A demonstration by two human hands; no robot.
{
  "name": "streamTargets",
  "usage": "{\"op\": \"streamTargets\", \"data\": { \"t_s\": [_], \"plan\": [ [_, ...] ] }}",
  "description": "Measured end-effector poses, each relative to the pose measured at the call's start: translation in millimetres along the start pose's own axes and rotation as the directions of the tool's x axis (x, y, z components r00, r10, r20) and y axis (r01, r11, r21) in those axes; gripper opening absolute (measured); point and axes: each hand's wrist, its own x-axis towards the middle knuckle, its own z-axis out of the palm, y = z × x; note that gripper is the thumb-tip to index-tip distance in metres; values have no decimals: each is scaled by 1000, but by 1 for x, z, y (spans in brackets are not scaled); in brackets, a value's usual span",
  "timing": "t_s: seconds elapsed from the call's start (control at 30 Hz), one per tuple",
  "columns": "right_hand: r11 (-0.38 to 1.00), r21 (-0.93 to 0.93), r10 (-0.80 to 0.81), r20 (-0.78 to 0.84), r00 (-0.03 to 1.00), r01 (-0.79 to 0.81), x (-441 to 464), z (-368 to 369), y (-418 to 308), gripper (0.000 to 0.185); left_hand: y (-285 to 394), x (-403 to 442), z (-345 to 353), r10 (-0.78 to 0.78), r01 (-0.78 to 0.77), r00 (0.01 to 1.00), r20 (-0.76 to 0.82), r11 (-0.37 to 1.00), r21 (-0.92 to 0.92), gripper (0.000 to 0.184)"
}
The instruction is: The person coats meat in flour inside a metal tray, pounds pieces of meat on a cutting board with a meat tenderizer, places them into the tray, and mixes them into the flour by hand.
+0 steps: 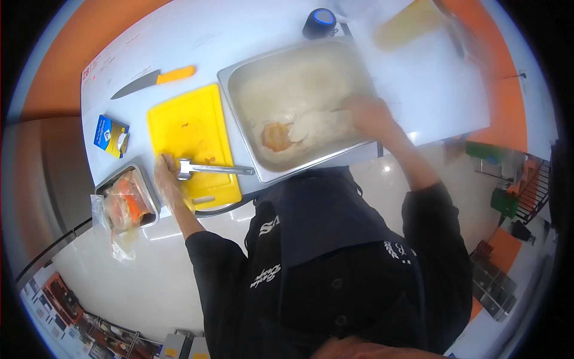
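Note:
My right hand [368,113], blurred by motion, is over the right side of a deep steel pan [230,90]. White flour [299,78] covers the pan's bottom, and a wet orange-brown piece of food [276,136] lies in it, partly coated. My left hand [166,173], in a clear plastic glove, is at the left edge of a yellow cutting board [191,125], beside the head of a metal meat mallet [209,169]. The mallet lies across the board, its handle pointing at the pan. How the left fingers are bent is unclear.
A yellow-handled knife [152,79] and a blue box [111,136] lie left on the white table [203,36]. Nearer stands a steel tray [156,209] with orange food [133,200] and plastic film. A dark round device [320,24] and a blurred yellowish container [412,25] are behind.

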Motion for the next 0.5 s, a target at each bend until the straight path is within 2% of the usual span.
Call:
{"op": "streamTargets", "data": {
  "t_s": [0.03, 0.13, 0.23, 0.27, 0.37, 0.47, 0.5],
  "plan": [
    [999, -30, 37, 11, 999, -36, -3, -18, -3, 22, -4, 3, -2, 21, -21, 1000, 11, 1000, -9, 24],
    [985, -172, 57, 210, 976, -20, -13, -50, -20, 16, -10, 12, -6, 44, -43, 998, 52, 999, -17, 24],
    [985, -163, -14, 288, 957, 64, -19, -35, -34, 12, -5, 6, 0, 38, -38, 999, 13, 999, -2, 25],
    [978, -195, -13, 301, 953, 75, -17, -31, -41, 10, -3, 2, 2, 35, -35, 999, -13, 999, 5, 25],
    [990, -135, 1, 249, 969, 34, -9, -12, -40, 11, -10, 9, -2, 29, -29, 1000, -1, 999, -21, 27],
    [999, -44, 12, 225, 974, -2, 1, -8, -43, 12, 3, -2, 11, 23, -22, 996, -88, 1000, 18, 28],
    [999, -39, 16, 272, 962, -5, 7, -7, -42, 13, 0, 2, 8, 20, -18, 997, -68, 1000, 23, 28]
  ]
}}
